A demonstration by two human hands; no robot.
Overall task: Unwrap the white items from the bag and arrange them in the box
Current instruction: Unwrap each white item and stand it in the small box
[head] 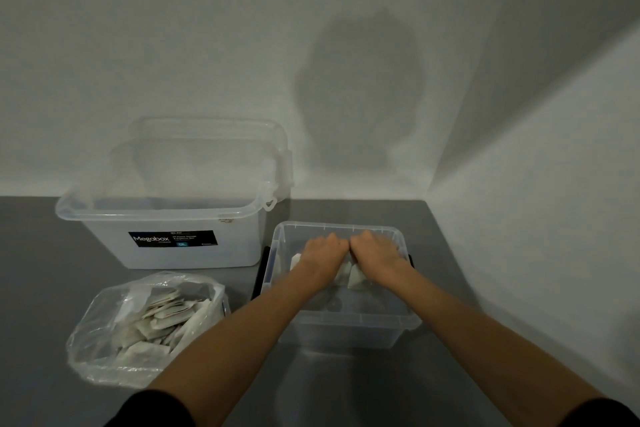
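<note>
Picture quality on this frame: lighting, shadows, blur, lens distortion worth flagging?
Head view: dim, flat light with a greyish cast; a large soft shadow falls on the back wall; the left hand and right hand look slightly blurred inside the small clear box, fingertips hidden; wide-angle stretch lengthens the forearms toward the bottom edge; the label on the large box is only partly readable.
</note>
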